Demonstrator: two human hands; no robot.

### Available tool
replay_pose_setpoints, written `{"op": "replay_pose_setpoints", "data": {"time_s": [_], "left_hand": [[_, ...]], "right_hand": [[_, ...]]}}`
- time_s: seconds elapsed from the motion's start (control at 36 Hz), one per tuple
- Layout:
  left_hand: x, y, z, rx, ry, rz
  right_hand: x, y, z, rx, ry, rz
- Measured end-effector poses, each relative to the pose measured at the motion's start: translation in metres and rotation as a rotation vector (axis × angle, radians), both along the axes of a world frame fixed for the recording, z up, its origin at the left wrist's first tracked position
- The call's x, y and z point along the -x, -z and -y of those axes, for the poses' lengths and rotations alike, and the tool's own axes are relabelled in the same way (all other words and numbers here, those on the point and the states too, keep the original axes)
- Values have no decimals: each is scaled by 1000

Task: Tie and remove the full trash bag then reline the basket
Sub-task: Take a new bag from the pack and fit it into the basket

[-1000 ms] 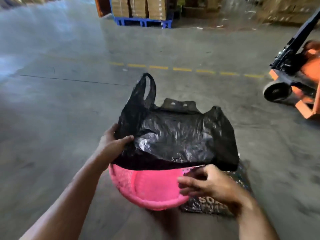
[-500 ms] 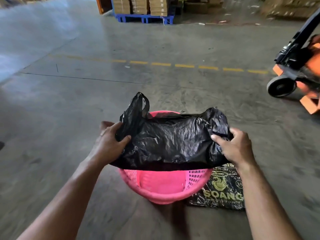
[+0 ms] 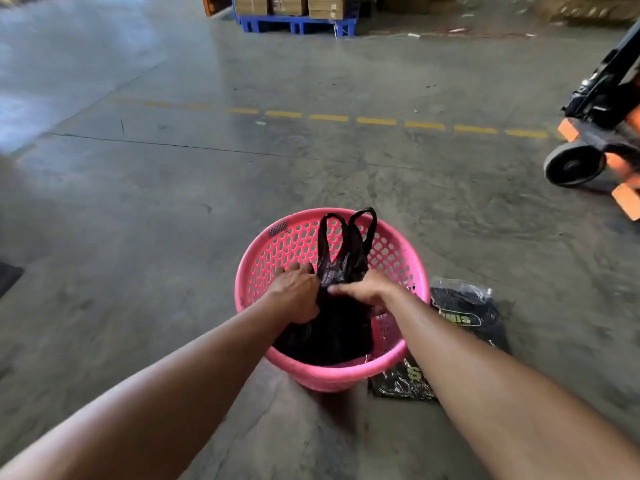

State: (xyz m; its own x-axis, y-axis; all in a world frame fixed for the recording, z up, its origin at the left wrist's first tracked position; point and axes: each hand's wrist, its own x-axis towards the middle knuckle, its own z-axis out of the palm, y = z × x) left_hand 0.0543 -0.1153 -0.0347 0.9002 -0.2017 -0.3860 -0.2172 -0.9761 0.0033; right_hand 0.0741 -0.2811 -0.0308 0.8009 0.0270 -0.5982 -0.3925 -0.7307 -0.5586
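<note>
A pink perforated plastic basket (image 3: pixel 398 252) stands upright on the concrete floor in front of me. A black plastic bag (image 3: pixel 332 327) lies bunched inside it, its two loop handles sticking up against the far wall. My left hand (image 3: pixel 298 289) presses on the bag from the left inside the basket. My right hand (image 3: pixel 367 289) grips the bag's neck from the right. Both hands sit close together below the rim.
A flat black printed pack of bags (image 3: pixel 464 313) lies on the floor touching the basket's right side. An orange pallet jack (image 3: pixel 595 147) with a black wheel stands at the far right. A blue pallet (image 3: pixel 294 24) with cartons is far back. A yellow dashed line (image 3: pixel 346 117) crosses the floor.
The bag was spread open above the basket between both hands. Both hands came together and pushed it down inside, so it is bunched with handles up.
</note>
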Motion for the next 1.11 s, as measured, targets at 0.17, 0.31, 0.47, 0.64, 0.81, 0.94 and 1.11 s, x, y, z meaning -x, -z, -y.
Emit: {"op": "replay_pose_setpoints", "data": {"time_s": [0.17,0.31,0.47,0.64,0.81,0.94,1.11], "left_hand": [[-12,2,4,203,-176,-77],[-23,-7,-4,253,-190,-92],[-30,-39,-21,604,-328,-206],[-12,-76,-21,620,-296,-423],[-5,-71,-30,228,-137,175],[1,-81,-62,429,-234,485],[35,-102,-89,947,-301,424]], "right_hand": [[-19,20,1,-71,205,-42],[-25,-8,14,179,17,182],[-22,-50,28,-283,70,183],[0,-76,41,-335,-74,210],[3,-71,49,-88,63,444],[5,-79,67,23,76,662],[26,-99,95,-238,5,831]]}}
